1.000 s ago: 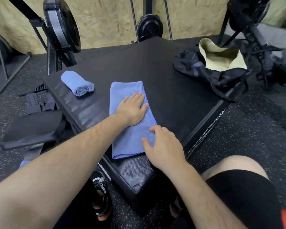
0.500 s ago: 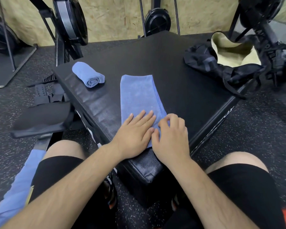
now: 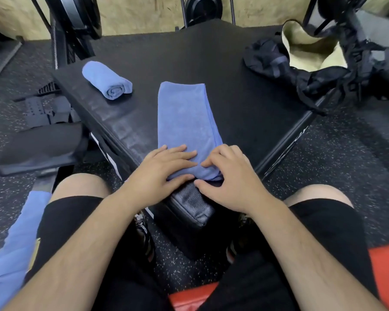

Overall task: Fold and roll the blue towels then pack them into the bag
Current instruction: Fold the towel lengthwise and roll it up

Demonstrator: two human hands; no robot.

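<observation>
View from a head-worn camera, looking down at a seated person's bare arms and a black padded vinyl counter (image 3: 245,108) that is turned so one corner points at the person. A long blue terry towel folded into a narrow strip (image 3: 184,122) lies flat on the counter, running from that near corner toward the middle. This leaves its whole length ahead of the hands as a clear runway for rolling. Both hands meet at the strip's near end. The left grip (image 3: 157,171) has its fingers laid across the top of the cloth and its thumb tucked along the near hem, pinching it. The right grip (image 3: 229,178) has its fingers curled over the same end with the thumb below, clasping it. The end looks slightly raised and bunched, probably the first tight turn of a roll, with one hand on each half so the roll starts straight rather than skewed. A second blue towel, rolled into a short cylinder (image 3: 108,83), rests by the counter's left corner, well apart from the strip and likely set aside until packing. An open black fabric bag with a pale cream lining (image 3: 305,43) slumps at the right corner, its mouth facing up and easy to reach when packing begins. A third blue cloth, unrolled (image 3: 16,239), drapes beside the person's left thigh, presumably waiting its turn. Black gym equipment and speckled rubber flooring surround the counter.
</observation>
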